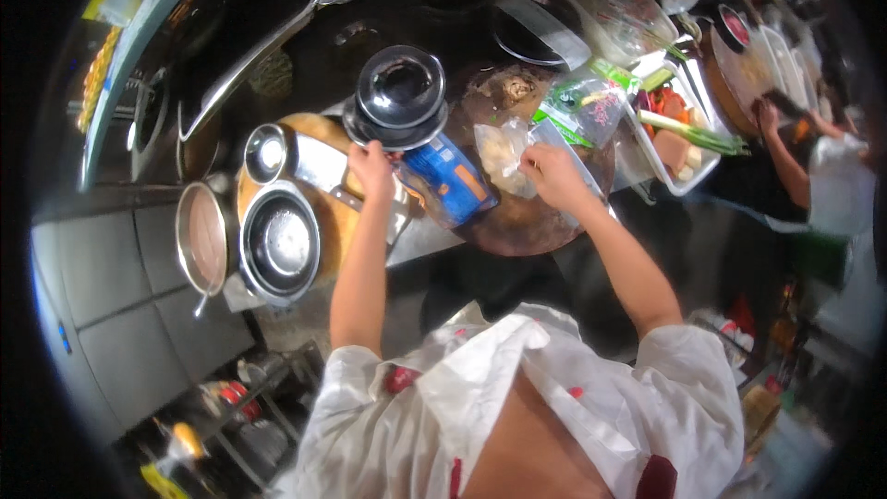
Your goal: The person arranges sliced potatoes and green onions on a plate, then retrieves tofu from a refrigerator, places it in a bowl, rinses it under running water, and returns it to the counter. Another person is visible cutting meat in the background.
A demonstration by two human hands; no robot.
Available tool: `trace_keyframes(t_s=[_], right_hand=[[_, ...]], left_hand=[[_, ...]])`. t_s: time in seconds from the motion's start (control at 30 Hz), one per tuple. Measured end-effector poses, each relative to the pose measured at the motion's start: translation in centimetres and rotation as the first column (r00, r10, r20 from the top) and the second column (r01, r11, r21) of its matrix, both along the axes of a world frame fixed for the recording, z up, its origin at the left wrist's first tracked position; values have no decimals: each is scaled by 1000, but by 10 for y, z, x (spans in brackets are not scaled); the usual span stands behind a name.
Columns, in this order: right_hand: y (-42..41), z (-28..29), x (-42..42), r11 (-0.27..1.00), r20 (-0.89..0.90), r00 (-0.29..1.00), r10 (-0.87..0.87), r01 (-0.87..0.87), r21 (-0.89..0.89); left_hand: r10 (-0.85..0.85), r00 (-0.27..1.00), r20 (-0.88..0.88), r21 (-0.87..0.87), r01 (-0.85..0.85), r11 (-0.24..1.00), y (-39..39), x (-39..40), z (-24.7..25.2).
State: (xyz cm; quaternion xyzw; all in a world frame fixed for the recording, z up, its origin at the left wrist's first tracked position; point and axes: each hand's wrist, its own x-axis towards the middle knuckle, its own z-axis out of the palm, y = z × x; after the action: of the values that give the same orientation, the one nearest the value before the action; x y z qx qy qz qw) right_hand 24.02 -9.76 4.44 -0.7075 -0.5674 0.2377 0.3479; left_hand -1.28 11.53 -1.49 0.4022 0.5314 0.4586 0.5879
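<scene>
My left hand (371,165) is at the rim of the lower of two stacked dark bowls (400,93), beside a blue printed package (447,180); whether it grips the rim or the package's edge I cannot tell. The fingers of my right hand (544,166) pinch the edge of a clear plastic bag (504,152) with pale pieces inside, over a round brown board (513,232). Under the right wrist lies a long flat metallic-looking item (568,152), partly hidden. A cleaver (320,165) rests on a second round wooden board (332,235) at the left.
Metal bowls (280,242) stand on and beside the left board. A green-marked plastic bag (582,107) lies behind the brown board. Right of it, a white tray (675,184) holds vegetables and spring onion. Another person's hands (768,116) work at the far right beside a round board.
</scene>
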Motion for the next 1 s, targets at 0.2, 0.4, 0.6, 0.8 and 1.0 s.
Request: trace_keyframes(t_s=[0.2,0.4,0.6,0.8,1.0], right_hand=[[-25,-10,14,989,-241,971,-8,-29,-147],[-30,3,22,993,-204,976,76,-94,-78],[-38,19,17,984,-214,976,-39,0,-178],[-44,57,-7,923,-579,749,-324,114,-369],[-44,48,-16,920,-276,936,-221,106,-376]], left_hand=[[132,988,-80,-33,-135,990,3,39,36],[-78,933,-350,-53,63,997,39,41,74],[-133,962,-239,-36,128,991,-6,19,71],[-309,893,-328,-41,314,949,10,74,-1],[-231,548,-804,83,487,869,6,71,-25]])
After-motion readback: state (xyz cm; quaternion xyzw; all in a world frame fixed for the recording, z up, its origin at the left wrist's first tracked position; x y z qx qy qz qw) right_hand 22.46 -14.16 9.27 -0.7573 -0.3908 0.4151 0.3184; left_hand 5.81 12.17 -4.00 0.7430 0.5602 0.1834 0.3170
